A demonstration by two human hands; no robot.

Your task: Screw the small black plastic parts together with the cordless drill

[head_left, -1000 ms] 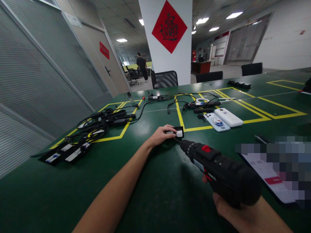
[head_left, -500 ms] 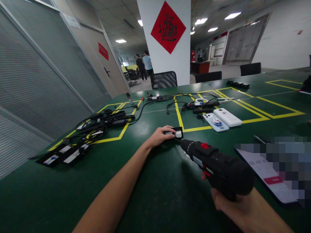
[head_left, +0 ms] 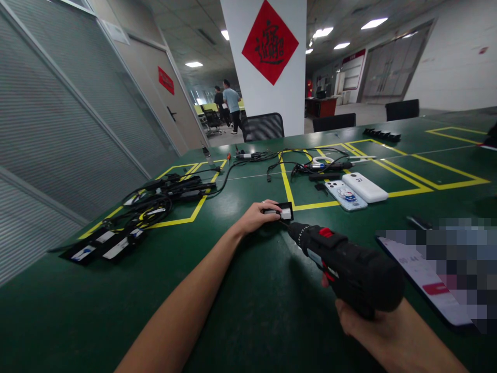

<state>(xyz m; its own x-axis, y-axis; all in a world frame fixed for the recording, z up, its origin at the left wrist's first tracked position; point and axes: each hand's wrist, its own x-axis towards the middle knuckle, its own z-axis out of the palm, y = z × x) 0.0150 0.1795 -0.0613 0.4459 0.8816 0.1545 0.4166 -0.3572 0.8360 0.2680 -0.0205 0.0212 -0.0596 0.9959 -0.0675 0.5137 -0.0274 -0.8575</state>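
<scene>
Pinning a small black-and-white case point(head_left: 286, 213) to the green table point(head_left: 252, 311) with the left hand point(head_left: 262, 215) closed over it, and gripping a black drill point(head_left: 349, 259) firmly by its handle in the right hand point(head_left: 361, 322). Apparently partway through work on this case, judging by the bit point(head_left: 284, 224) at its near edge, though too small there to tell contact from a slight gap. Impossible to tell what is finished inside the case or in the pile of black cables point(head_left: 165, 198) well apart at left.

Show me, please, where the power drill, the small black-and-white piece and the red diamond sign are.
Power drill point(head_left: 347, 263): head view, middle of its black body.
Small black-and-white piece point(head_left: 286, 213): head view, its exposed white part.
Red diamond sign point(head_left: 271, 43): head view, near its center.
</scene>
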